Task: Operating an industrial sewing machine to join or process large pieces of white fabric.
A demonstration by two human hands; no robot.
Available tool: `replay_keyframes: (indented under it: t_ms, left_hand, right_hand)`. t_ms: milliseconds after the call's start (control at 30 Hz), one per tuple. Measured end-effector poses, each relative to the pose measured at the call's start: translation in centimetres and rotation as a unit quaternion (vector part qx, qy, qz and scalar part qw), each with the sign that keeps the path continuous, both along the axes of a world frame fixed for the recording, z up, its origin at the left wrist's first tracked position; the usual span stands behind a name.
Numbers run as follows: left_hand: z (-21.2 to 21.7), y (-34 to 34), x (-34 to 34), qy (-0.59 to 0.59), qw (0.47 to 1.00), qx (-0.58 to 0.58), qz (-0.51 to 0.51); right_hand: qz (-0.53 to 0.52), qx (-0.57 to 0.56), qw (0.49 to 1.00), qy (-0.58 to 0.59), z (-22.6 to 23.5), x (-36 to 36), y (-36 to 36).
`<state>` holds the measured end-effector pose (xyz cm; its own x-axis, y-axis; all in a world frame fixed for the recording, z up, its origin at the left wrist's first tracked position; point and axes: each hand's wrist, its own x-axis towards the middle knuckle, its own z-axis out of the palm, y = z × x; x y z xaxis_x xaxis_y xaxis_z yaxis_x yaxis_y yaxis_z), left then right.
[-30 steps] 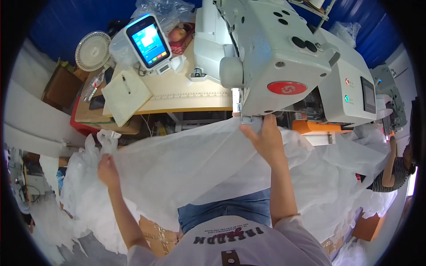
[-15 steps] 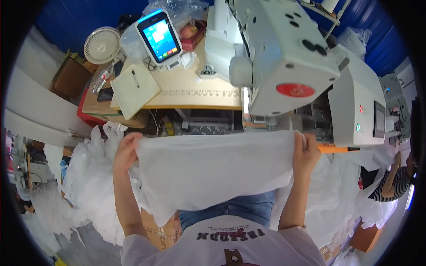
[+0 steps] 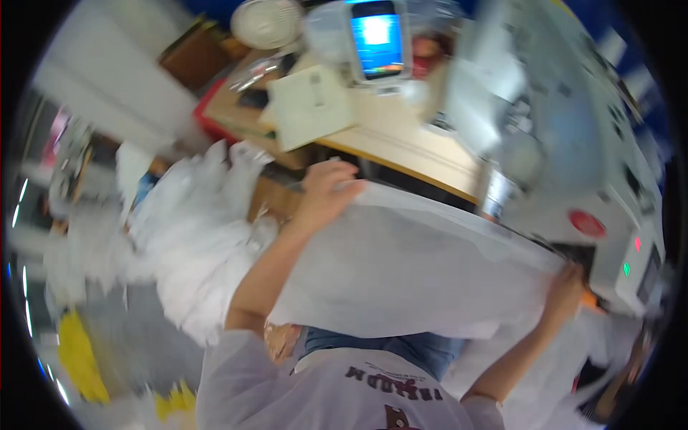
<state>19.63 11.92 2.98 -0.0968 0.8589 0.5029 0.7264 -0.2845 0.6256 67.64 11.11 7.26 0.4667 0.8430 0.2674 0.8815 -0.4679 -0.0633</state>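
white cloth [image 3: 423, 272] is stretched out flat between both hands, in front of the chest and above the lap, its upper edge running from upper left down to lower right. left hand [image 3: 326, 190] is closed over the cloth's far left corner, fingers curled on the edge. right hand [image 3: 566, 290] is clenched on the right corner, low at the right side.

beyond the cloth stands a wooden worktop [image 3: 401, 143], tilted in the view. on it lie a cream pad [image 3: 312, 107] and, farther off, a device with a lit blue screen [image 3: 376, 39]. a small white fan [image 3: 266, 21] sits at the far edge, left of the screen. to the right, a big white sewing machine [image 3: 573, 158] rises over the worktop, with a red round badge [image 3: 588, 223] and small red and green lights on its side. the cloth's right end lies just below it.

left of the person, a heap of white fabric [image 3: 193, 236] spreads from the worktop's edge down toward the floor. something yellow [image 3: 79, 355] lies at the near left.

the stretched cloth hides most of the lap; only a strip of blue jeans [image 3: 408, 347] shows under it. the whole view is smeared by motion, so the machine's needle area, the items at the worktop's far left and the clutter at the left rim cannot be made out. the right rim is cut off by the dark lens edge.
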Motion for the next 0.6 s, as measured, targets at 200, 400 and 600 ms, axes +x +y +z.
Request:
replay_keyframes:
  t_ms: [200,400,600]
  left_hand:
    - [-5.2,-4.8,-3.3,0.07,0.995,-0.064,-0.036]
    - [-18.8,-11.3,-21.9,0.327,0.8,-0.333,0.377]
    - [-23.3,-18.1,-27.4,0.123,0.763,-0.549,0.318]
  right_hand:
    - [0.174,0.055,0.963,-0.2,-6.2,10.9,1.9]
    - [0.039,0.246,0.951,0.186,-6.7,13.2,-1.8]
    - [0.034,0.229,0.774,0.589,-5.7,4.8,-5.6]
